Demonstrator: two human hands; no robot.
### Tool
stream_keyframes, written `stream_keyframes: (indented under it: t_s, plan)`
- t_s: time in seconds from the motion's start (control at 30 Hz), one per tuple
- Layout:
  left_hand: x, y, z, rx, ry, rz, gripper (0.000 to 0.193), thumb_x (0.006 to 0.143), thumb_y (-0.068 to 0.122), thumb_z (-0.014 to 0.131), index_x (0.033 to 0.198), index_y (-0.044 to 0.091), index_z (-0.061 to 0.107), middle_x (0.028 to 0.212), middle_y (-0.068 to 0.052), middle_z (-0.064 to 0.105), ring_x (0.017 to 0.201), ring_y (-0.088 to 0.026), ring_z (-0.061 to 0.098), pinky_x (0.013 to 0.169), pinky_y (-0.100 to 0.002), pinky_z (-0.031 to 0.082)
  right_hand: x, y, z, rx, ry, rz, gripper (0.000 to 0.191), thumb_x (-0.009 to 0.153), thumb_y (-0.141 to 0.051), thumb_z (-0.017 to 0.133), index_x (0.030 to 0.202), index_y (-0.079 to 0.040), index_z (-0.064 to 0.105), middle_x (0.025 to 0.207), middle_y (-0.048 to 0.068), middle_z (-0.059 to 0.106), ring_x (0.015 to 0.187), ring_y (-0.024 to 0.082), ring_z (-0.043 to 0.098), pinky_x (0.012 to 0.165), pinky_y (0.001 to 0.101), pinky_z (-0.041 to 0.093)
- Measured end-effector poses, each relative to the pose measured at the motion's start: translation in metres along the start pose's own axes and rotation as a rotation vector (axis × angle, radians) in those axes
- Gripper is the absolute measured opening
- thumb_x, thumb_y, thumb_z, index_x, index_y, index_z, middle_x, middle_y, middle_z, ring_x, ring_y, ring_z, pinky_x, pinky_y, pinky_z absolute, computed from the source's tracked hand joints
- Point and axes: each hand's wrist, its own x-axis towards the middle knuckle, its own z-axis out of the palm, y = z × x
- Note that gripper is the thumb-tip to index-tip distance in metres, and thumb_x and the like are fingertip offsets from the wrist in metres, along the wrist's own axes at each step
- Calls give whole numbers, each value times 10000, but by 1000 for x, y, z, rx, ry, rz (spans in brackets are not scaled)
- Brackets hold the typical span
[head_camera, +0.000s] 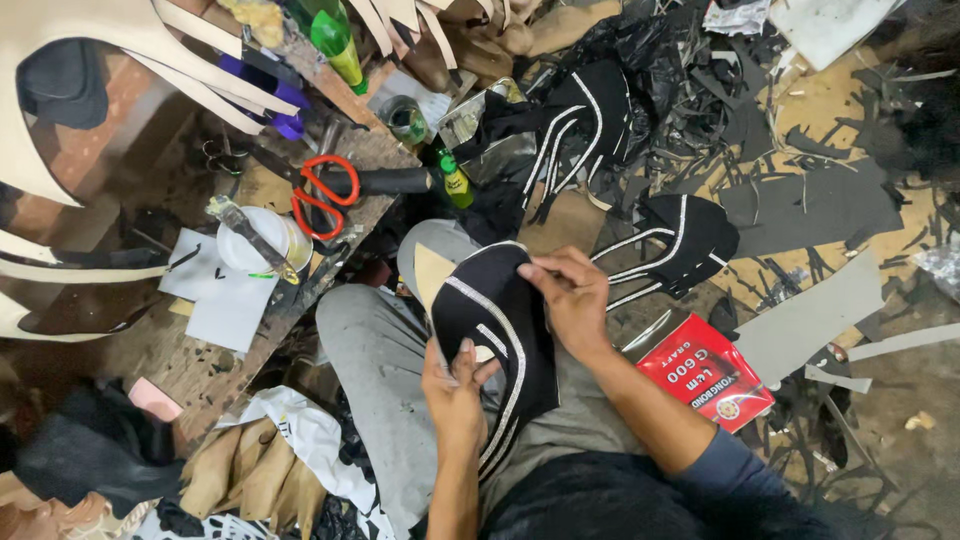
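1. left hand (455, 385) pinching the lower edge of a black shoe upper (495, 320) with silver trim, over the lap
2. right hand (570, 295) clamped on its top edge
3. red-handled scissors (322, 195) on the wooden bench (215, 365), red tin (705, 375) by the knee

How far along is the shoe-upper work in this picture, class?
Done, it seems: two black uppers with silver trim and lie on the floor ahead. In hand: the left hand and right hand hold a third black upper on the lap, pressing its silver strip. Left: tan leather pieces lie untouched by the wooden bench.
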Motion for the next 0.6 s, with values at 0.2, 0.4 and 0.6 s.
stream_keyframes:
  t_s: [0.2,0.4,0.6]
  plan:
    - [-14,29,20,33,-66,157,364,986,-23,573,1346,-48,524,998,-89,719,797,-115,654,662,-254,538,27,-9,-20,12,39,-44,70,925,-4,774,972,33,738,903,6,596,677,76,503,588,219,388]
    - [-28,54,40,333,-6,317,365,1010,-43,504,1369,-95,538,1066,-127,728,897,-125,688,741,-239,547,20,-52,-22,-138,104,-402,87,950,36,741,1030,3,734,1014,19,632,821,54,569,699,182,454]
    - [-27,64,47,569,58,426,404,946,-73,524,1346,-76,575,997,-133,763,876,-112,717,728,-231,567,15,-84,-28,-231,146,-462,94,959,52,764,1034,-3,753,1012,27,619,807,61,534,692,195,422]
